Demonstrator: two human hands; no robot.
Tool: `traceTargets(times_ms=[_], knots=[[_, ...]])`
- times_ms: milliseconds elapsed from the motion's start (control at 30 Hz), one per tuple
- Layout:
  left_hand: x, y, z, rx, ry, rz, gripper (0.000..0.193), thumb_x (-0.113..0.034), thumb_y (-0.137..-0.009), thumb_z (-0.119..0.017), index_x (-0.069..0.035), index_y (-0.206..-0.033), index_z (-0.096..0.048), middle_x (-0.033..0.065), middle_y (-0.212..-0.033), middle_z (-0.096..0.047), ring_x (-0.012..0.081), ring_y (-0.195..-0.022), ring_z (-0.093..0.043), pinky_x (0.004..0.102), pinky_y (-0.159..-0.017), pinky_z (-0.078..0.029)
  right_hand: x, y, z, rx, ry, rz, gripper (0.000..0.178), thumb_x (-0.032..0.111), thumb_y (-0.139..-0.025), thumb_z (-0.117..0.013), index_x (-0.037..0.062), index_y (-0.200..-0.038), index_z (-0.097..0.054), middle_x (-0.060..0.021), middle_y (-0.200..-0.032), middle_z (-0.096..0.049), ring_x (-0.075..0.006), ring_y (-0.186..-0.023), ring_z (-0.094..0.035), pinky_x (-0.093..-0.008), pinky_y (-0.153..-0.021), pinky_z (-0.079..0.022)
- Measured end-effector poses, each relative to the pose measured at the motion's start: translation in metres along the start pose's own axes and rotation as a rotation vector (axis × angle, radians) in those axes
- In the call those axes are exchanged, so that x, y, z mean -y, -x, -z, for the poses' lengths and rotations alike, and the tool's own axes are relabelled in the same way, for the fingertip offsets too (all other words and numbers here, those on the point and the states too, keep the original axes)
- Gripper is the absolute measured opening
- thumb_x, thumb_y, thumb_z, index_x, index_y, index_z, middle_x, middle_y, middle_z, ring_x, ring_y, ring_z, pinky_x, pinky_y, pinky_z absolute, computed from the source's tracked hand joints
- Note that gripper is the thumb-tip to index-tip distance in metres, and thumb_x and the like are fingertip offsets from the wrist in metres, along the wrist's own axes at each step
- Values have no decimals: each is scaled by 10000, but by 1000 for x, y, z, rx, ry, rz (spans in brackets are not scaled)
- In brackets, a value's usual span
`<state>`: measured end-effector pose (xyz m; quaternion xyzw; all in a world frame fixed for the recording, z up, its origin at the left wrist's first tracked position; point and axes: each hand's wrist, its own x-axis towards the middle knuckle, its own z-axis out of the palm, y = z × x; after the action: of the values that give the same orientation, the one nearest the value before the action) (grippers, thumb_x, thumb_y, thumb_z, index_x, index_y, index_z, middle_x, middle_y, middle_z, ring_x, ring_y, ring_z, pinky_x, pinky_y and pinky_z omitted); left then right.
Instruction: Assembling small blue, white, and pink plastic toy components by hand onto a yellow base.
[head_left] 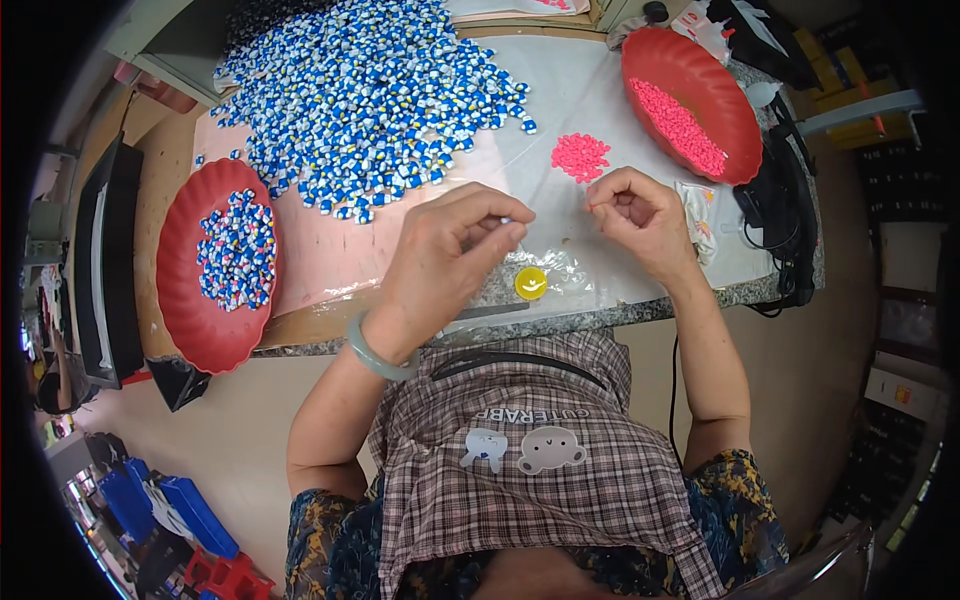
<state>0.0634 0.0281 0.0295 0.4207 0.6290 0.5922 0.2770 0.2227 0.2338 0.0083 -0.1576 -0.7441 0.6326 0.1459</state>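
My left hand (pixel 450 255), with a pale green bangle (pixel 378 352) on its wrist, is closed in a pinch over the table. A sliver of something small and whitish shows by its thumb and forefinger, mostly hidden. To its right, my right hand (pixel 645 222) also pinches, and a speck of pinkish red shows at the fingertips. Just beyond that hand lies a little heap of pink pieces (pixel 580 157). A large pile of small blue-and-white pieces (pixel 370 100) with yellow touches spreads over the far left. Between my hands, nearer me, sits a round yellow lid-like disc (pixel 531 283).
A red scalloped bowl (pixel 178 270) at the left holds blue, white and pink pieces. Another red bowl (pixel 725 110) at the far right holds pink ones. A crumpled white packet (pixel 697 215) lies beside my right hand. Black cables (pixel 785 235) hang over the table's right edge.
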Motion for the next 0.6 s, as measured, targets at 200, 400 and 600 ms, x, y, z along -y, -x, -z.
traceTargets(times_ms=[200,400,600], knots=[[-5,9,-13,56,0,65,135,-28,-915,-687,23,-1039,-701,80,-941,-683,112,-734,-652,250,-665,-540,21,15,-18,101,-88,39,108,-49,-894,-641,-15,-992,-608,-68,-978,-624,-94,-868,-597,-231,-725,-498],[-9,12,-15,85,-159,-25,132,-39,-911,-688,5,-1036,-698,77,-935,-685,122,-739,-655,253,-654,-528,36,19,-30,125,-61,-17,182,-40,-894,-673,-2,-1034,-564,-69,-959,-649,-97,-843,-624,-233,-735,-525],[-8,16,-16,83,-199,-124,89,-35,-900,-686,1,-981,-682,75,-891,-666,125,-649,-600,261,-578,-471,45,19,-32,181,138,9,211,-33,-884,-705,-1,-1033,-558,-70,-943,-667,-96,-824,-640,-242,-743,-544]])
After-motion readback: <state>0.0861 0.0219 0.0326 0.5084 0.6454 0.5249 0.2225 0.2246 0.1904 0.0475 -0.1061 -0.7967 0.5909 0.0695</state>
